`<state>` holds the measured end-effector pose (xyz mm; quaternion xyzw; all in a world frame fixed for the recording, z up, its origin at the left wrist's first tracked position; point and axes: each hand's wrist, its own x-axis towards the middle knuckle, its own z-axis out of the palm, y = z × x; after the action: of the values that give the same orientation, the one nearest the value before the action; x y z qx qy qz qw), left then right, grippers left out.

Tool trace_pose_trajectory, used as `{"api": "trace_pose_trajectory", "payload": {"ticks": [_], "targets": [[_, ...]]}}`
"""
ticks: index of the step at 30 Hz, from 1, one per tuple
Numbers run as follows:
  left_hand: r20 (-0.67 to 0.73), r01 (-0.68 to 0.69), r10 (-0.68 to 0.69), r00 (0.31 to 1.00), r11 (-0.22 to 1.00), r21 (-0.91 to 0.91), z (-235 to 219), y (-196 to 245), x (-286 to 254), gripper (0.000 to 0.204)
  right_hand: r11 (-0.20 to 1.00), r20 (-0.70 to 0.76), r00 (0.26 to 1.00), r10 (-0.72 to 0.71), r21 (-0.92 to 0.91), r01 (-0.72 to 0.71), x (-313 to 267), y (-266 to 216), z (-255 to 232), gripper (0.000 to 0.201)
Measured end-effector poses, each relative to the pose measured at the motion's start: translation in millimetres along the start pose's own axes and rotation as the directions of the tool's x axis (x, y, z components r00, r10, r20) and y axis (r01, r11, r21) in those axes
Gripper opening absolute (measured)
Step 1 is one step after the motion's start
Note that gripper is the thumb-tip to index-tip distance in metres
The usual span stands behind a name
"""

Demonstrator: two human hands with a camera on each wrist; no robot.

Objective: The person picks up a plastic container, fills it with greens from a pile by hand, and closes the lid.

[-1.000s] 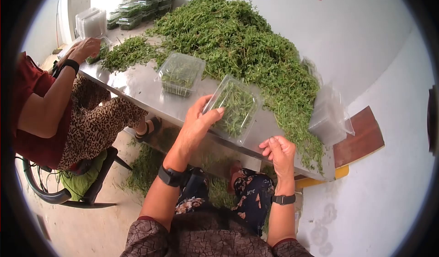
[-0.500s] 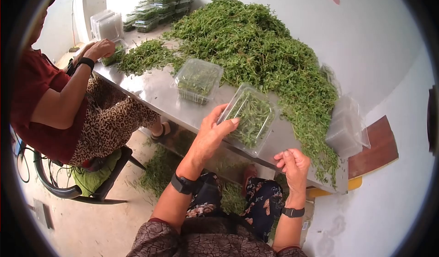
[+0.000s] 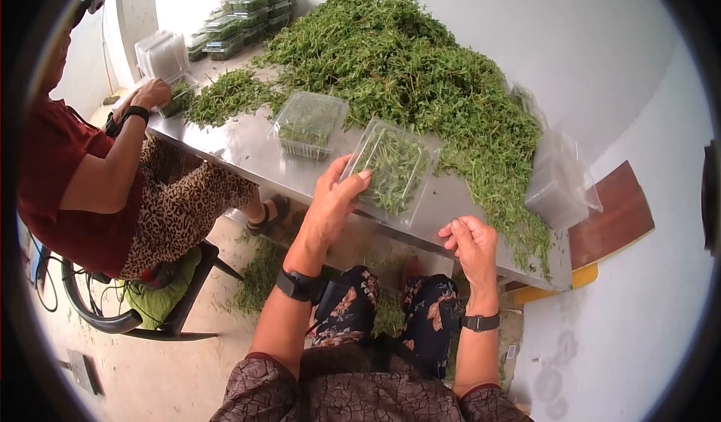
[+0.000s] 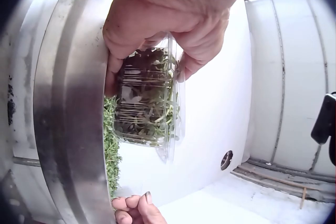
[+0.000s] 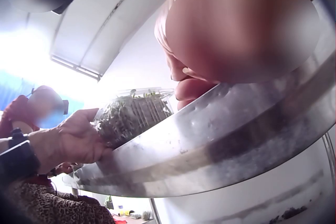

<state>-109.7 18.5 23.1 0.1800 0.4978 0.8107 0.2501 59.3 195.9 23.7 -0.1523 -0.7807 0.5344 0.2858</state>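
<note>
My left hand (image 3: 330,200) grips the left side of a clear lidded box (image 3: 390,170) filled with green sprigs, thumb on top, over the metal table's front edge. In the left wrist view the same box (image 4: 147,98) hangs between the thumb and fingers of the left hand (image 4: 173,19). To the box's right, my right hand (image 3: 473,253) is raised near the table edge with fingers bent and nothing visible in it. In the right wrist view the left hand (image 5: 79,137) holds the box (image 5: 134,116) from beneath and the side.
A second filled box (image 3: 309,125) stands on the metal table (image 3: 251,155). Behind lies a large heap of greens (image 3: 405,61). Empty clear boxes (image 3: 559,182) are stacked at the right, filled boxes (image 3: 251,16) at the back left. Another person (image 3: 90,174) sits at the left.
The head view has shifted slightly. My left hand keeps its hold on the box, and my right hand stays raised beside it. The other person's hand has moved a little at their box.
</note>
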Motion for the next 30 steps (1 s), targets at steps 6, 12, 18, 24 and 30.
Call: {"api": "trace_pose_trajectory", "payload": {"ticks": [6, 12, 18, 24, 30], "targets": [[0.07, 0.029, -0.024, 0.997, 0.997, -0.069, -7.4, -3.0, 4.3, 0.047, 1.0, 0.002, 1.0, 0.012, 0.001, -0.012, 0.5, -4.6, 1.4, 0.022], [0.055, 0.042, -0.041, 0.998, 0.999, -0.007, -7.7, -1.0, 3.1, 0.048, 0.999, -0.01, 1.0, 0.01, -0.032, -0.011, 0.9, -4.5, 1.8, 0.023], [0.041, 0.054, -0.056, 0.998, 0.997, 0.054, -2.7, 9.5, -3.0, 0.047, 0.999, -0.021, 0.999, 0.026, -0.046, -0.027, 0.2, -3.7, 1.5, 0.023], [0.055, 0.018, -0.02, 0.998, 1.0, 0.023, 1.5, 10.3, -4.4, 0.049, 0.997, -0.039, 0.997, 0.063, -0.035, -0.065, -1.6, -6.8, 2.0, 0.021], [0.081, 0.041, -0.042, 0.996, 0.999, 0.01, 0.2, 15.1, -5.6, 0.054, 0.994, -0.017, 0.995, 0.1, -0.05, -0.101, -3.7, -11.3, 1.3, 0.021]]}}
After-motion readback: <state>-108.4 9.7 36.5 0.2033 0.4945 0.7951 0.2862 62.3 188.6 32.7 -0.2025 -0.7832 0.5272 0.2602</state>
